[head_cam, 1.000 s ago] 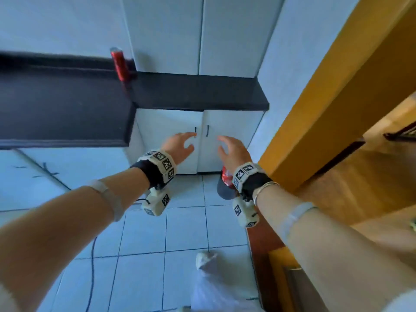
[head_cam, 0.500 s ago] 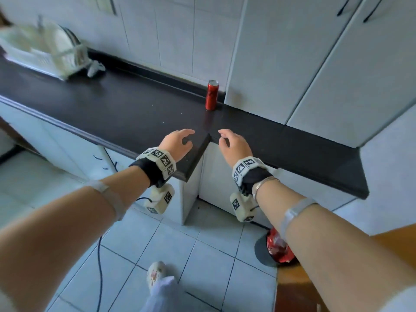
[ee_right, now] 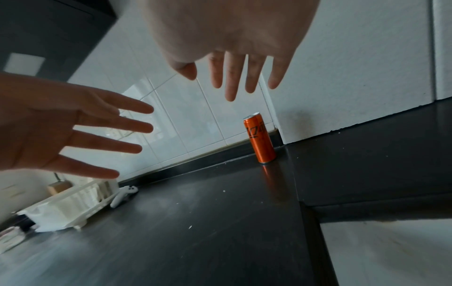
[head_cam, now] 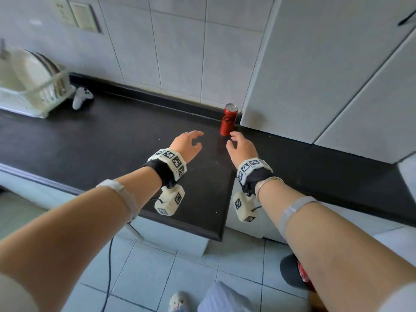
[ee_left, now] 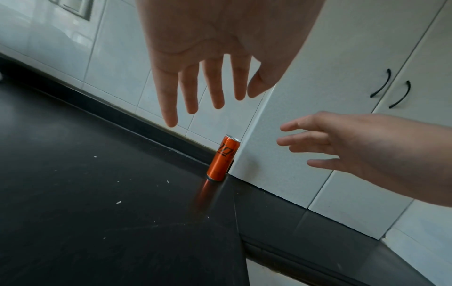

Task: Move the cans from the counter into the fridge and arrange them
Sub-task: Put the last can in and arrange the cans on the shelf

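Observation:
One slim red can (head_cam: 229, 120) stands upright at the back of the black counter (head_cam: 108, 140), against the corner of the white wall panel; it shows orange-red in the left wrist view (ee_left: 222, 158) and the right wrist view (ee_right: 260, 140). My left hand (head_cam: 188, 144) hovers over the counter just left of the can, fingers spread and empty (ee_left: 205, 92). My right hand (head_cam: 240, 146) hovers just short of the can on its right side, fingers straight and holding nothing (ee_right: 234, 77). Neither hand touches the can. No fridge is in view.
A white dish rack (head_cam: 33, 86) with plates sits at the counter's far left, with a white game controller (head_cam: 81, 97) beside it. White cupboard doors (head_cam: 337, 75) rise behind the counter's right arm. The counter has an inner corner edge (head_cam: 225, 212) over the tiled floor.
The view has swung from the floor and doorway up to the counter. Both arms have reached forward over the counter, so the hands now flank the can at close range.

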Available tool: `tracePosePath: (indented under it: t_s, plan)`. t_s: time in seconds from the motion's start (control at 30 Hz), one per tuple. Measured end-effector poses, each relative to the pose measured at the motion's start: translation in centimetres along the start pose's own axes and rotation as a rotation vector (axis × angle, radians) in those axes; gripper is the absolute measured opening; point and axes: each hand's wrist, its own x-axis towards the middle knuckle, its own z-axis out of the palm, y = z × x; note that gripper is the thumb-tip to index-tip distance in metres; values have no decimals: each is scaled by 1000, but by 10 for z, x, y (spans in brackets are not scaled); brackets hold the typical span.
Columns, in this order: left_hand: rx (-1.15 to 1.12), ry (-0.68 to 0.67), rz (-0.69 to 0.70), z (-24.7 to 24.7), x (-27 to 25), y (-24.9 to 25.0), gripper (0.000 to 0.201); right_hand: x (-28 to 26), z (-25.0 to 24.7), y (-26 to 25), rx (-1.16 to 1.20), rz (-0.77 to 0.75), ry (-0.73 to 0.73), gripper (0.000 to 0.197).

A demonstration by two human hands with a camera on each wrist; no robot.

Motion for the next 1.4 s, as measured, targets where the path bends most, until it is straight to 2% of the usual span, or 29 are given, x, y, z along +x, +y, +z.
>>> tracePosePath:
  t_s: [0.37, 0.53, 0.7, 0.8, 0.93, 1.03, 1.17, 1.3, 1.4]
  plan:
    - [13, -53, 1, 13, 132, -8, 45, 133, 32, 23, -27, 119, 6, 46]
    - [26, -79, -39, 24, 184, -10, 44, 185, 51, 42, -16, 173, 16, 62]
    - [-7, -74, -1, 37, 223, -14, 43, 226, 70, 59, 41, 273, -4, 84]
    - [-13, -97, -16, 44, 240, -23, 43, 245, 79, 62, 134, 324, -12, 82]
    - [-20, -121, -38, 48, 255, -32, 43, 256, 82, 55, 122, 354, -49, 71]
    - [-18, -144, -34, 44, 258, -35, 44, 253, 80, 46, 77, 365, -22, 69]
    - [-22, -156, 13, 29, 260, -27, 43, 241, 62, 31, 58, 347, 71, 66]
    - [-41, -165, 125, 14, 258, -15, 42, 220, 42, 12, 29, 310, 205, 60]
    - [-33, -199, 207, 3, 249, -6, 41, 195, 29, -1, 26, 340, 320, 61]
